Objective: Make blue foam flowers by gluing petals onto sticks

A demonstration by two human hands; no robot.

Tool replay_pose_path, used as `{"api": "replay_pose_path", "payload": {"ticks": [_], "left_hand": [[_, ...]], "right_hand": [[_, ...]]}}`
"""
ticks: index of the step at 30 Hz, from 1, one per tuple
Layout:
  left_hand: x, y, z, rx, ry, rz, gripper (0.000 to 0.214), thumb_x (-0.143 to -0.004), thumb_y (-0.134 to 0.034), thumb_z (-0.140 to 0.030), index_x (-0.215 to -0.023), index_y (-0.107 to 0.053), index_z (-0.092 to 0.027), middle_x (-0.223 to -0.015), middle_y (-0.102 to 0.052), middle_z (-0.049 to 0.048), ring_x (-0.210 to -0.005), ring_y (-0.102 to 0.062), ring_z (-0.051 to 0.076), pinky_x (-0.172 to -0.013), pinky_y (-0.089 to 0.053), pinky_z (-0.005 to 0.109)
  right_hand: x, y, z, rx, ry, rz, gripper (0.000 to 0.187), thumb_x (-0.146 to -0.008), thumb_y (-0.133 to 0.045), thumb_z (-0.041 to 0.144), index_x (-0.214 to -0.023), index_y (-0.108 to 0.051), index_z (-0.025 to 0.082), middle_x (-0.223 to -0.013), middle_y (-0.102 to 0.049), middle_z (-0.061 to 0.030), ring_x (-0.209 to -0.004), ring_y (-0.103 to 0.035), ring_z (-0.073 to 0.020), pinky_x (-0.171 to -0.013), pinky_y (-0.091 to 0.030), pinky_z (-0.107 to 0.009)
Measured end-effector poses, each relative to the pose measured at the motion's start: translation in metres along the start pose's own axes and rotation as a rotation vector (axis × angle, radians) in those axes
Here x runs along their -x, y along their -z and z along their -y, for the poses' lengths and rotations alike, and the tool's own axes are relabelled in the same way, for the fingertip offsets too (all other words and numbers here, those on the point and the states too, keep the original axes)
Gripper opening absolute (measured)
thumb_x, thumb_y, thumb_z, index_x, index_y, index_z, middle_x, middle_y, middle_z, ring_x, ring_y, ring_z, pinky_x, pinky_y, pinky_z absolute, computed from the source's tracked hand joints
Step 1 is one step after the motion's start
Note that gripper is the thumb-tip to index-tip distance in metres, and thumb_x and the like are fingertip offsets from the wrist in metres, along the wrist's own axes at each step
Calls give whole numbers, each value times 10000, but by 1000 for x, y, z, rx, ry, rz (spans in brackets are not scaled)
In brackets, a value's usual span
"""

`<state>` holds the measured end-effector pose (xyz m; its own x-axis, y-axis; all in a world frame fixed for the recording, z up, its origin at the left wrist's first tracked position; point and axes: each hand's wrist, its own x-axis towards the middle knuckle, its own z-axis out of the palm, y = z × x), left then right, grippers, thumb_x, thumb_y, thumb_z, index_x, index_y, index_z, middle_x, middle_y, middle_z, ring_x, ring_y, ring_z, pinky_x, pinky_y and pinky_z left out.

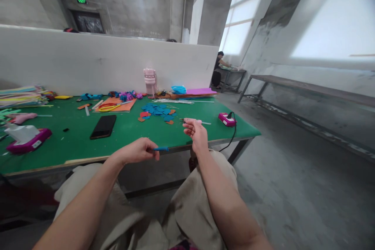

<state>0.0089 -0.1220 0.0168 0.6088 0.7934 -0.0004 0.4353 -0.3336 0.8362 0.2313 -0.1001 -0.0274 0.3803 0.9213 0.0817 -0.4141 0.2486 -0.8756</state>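
My left hand [140, 150] is closed around a thin blue stick [161, 149] whose tip pokes out to the right, just below the front edge of the green table [129, 133]. My right hand [195, 131] is raised beside it, palm up, fingers curled on a small pink-tipped tool [199, 122] with a thin metal point. Both hands hover over my lap, off the table's front right edge. A pile of blue and red foam pieces [158, 111] lies on the table just beyond the hands.
A black phone [103, 126], yellow-handled scissors [109, 106], a pink bottle [150, 81], a pink glue gun [227, 119] with black cord and a magenta box [27, 140] sit on the table. A white partition [102, 62] backs it. A person [219, 69] sits far right; a long bench [307, 90] lines the wall.
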Motion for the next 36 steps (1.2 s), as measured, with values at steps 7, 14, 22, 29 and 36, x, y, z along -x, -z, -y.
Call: {"api": "replay_pose_path", "payload": {"ticks": [7,14,22,29,36], "left_hand": [[0,5,-8,-227,50,249,234,-640,-572,-354,-630,-632,-129,-462,-392,-44,-441,-296,72,-404,-212,184],[0,6,-11,-109,47,149,223,-645,-583,-312,-773,-643,-139,-487,-358,-56,-459,-288,71,-420,-216,180],[-13,-22,-5,341,82,-148,182,-626,-605,-303,-678,-542,-141,-545,-424,-54,-436,-315,46,-395,-222,169],[-19,-39,-3,390,85,-201,198,-597,-646,-283,-688,-571,-124,-481,-386,-74,-399,-303,35,-381,-213,174],[-23,-47,0,513,-36,-231,253,-714,-549,-377,-812,-577,-146,-668,-570,0,-578,-504,90,-573,-398,218]], "right_hand": [[0,2,-1,45,-47,36,240,-749,-499,362,-725,-614,152,-659,-661,-39,-471,-549,-83,-488,-456,-205],[22,-8,1,321,-57,595,193,-718,-554,333,-805,-636,182,-708,-654,-13,-493,-497,-63,-462,-377,-181],[45,-35,-11,132,-6,591,235,-693,-604,306,-905,-645,212,-861,-651,-7,-812,-572,-135,-789,-412,-276],[45,-40,-15,172,17,477,214,-647,-646,311,-810,-677,176,-717,-644,-7,-657,-560,-125,-662,-430,-251],[38,-33,-17,116,2,368,198,-626,-663,313,-767,-671,175,-801,-672,-26,-707,-582,-143,-692,-446,-266]]}}
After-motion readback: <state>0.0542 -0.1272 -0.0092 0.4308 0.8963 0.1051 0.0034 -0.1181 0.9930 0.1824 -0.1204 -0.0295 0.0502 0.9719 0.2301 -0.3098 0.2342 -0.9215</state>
